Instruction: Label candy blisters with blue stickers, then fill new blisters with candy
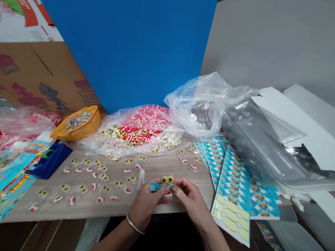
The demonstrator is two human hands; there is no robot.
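Both hands meet over the table's front edge at a small clear blister pack (pixel 167 179) with two yellow eye pieces and a red-and-white mouth piece. My left hand (pixel 148 202) pinches the pack's left side, along with a blue sticker label (pixel 155 186). At the other side, the fingers of my right hand (pixel 188 200) press on the pack and the label's right end. Fingertips cover part of the label. Similar filled blister packs (pixel 94 185) lie in rows to the left. Right of my hands are sheets of blue stickers (pixel 235 179), one with bare yellow backing at its lower end.
Behind the packs sits an open plastic bag (pixel 137 134) of eye and mouth pieces. A yellow basket (pixel 79 123), a blue tape dispenser (pixel 50 160) and printed cards (pixel 4 185) are at left. Clear bags of plastic shells (pixel 204 113) stand at right. A blue panel (pixel 128 39) rises behind.
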